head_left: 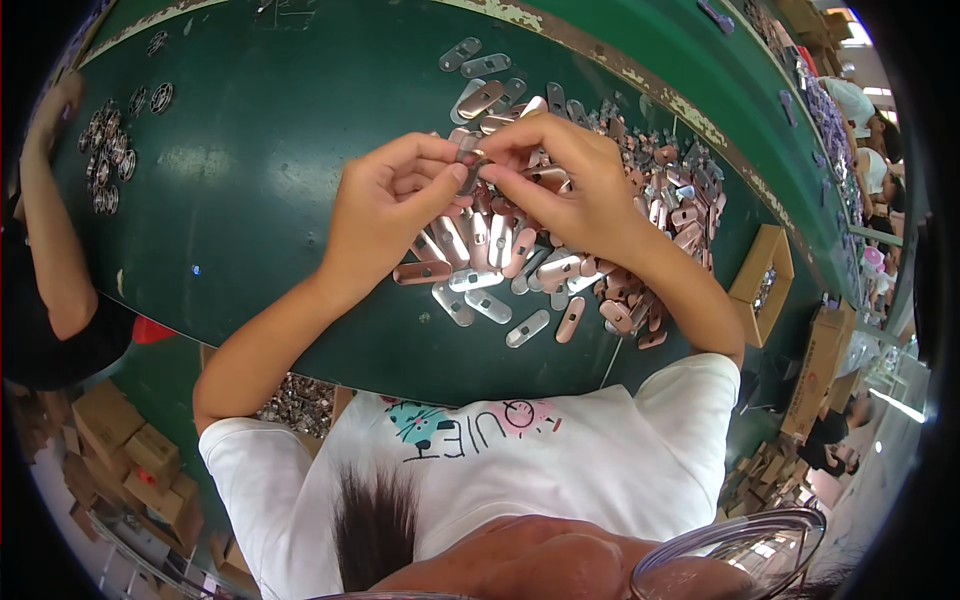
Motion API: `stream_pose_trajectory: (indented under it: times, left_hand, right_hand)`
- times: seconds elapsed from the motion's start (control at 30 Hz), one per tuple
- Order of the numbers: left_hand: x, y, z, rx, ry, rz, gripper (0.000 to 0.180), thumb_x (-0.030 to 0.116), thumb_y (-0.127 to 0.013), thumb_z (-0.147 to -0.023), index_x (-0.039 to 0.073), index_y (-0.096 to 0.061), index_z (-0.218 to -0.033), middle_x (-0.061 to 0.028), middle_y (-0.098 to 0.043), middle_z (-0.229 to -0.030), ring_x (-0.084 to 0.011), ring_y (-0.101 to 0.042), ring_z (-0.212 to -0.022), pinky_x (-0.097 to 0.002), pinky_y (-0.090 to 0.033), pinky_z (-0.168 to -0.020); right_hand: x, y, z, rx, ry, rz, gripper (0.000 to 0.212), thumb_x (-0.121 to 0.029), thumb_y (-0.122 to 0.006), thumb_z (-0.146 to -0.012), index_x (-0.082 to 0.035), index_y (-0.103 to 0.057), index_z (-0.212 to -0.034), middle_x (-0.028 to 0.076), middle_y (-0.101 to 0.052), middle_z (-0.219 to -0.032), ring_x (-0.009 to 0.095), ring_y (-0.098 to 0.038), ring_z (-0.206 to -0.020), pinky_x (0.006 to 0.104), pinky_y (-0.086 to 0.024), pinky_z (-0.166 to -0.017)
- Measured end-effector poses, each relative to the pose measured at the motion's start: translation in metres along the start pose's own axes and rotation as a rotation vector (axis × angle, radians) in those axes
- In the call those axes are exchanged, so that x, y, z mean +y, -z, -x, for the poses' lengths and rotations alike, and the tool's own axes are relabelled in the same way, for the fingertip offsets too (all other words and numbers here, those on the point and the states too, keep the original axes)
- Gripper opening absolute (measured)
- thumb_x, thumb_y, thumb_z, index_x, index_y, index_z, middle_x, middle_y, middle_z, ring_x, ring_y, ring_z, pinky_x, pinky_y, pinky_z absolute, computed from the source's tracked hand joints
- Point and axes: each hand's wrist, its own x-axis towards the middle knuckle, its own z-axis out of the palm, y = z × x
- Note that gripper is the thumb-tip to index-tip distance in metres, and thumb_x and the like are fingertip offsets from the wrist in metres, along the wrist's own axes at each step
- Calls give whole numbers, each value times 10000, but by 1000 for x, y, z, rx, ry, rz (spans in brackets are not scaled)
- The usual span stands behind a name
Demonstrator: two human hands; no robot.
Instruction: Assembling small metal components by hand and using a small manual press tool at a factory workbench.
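Above the green table my left hand pinches a small oblong metal plate between thumb and fingers. My right hand meets it there, thumb and forefinger closed at the plate's right side. Whether a second small part sits between the fingertips is too small to tell. Under and around both hands spreads a loose heap of shiny, round-ended metal plates, many with a square hole in the middle. Some are silver, others coppery. Smaller metal pieces lie at the heap's far right.
Several round spoked metal parts lie at the table's left, near another person's arm. A cardboard box with small parts stands at the right edge. Another box of small metal parts sits below my left elbow. A raised rim borders the table's far side.
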Motion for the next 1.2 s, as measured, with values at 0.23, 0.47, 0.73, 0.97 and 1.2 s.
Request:
stream_pose_trajectory:
  times: [0.23,0.47,0.73,0.97,1.2]
  left_hand:
    - [-9,-3,2,-86,-55,107,174,57,-563,-912,-33,-581,-1060,-73,-642,-943,-95,-630,-821,-212,-542,-712]
    - [-10,-5,7,-59,-75,120,199,114,-584,-912,-13,-578,-1065,-92,-655,-962,-104,-637,-814,-212,-543,-698]
    - [-10,-1,5,-58,-8,142,198,105,-587,-911,-15,-577,-1068,-97,-661,-972,-97,-637,-826,-219,-548,-704]
    - [-9,0,4,-55,17,83,174,121,-589,-913,-7,-583,-1030,-79,-672,-935,-86,-629,-774,-218,-530,-710]
    - [-14,-3,14,-27,-108,3,69,41,-602,-876,-11,-579,-915,-36,-640,-769,-51,-599,-635,-188,-478,-561]
  right_hand:
    - [6,0,-1,-79,243,192,176,32,-701,-756,21,-672,-929,71,-569,-872,144,-581,-749,200,-469,-564]
    - [3,-10,4,-25,-126,-260,198,11,-703,-745,-50,-691,-933,72,-491,-964,153,-571,-787,254,-472,-647]
    - [3,-8,3,23,63,70,153,-8,-708,-748,-38,-668,-893,78,-500,-977,166,-587,-796,268,-488,-675]
    - [-3,-3,0,-93,-154,-72,145,-19,-703,-756,-22,-654,-892,80,-507,-983,130,-570,-777,235,-475,-650]
    - [25,22,-34,167,-93,-199,122,-28,-649,-832,12,-652,-948,63,-557,-967,97,-567,-840,215,-470,-712]
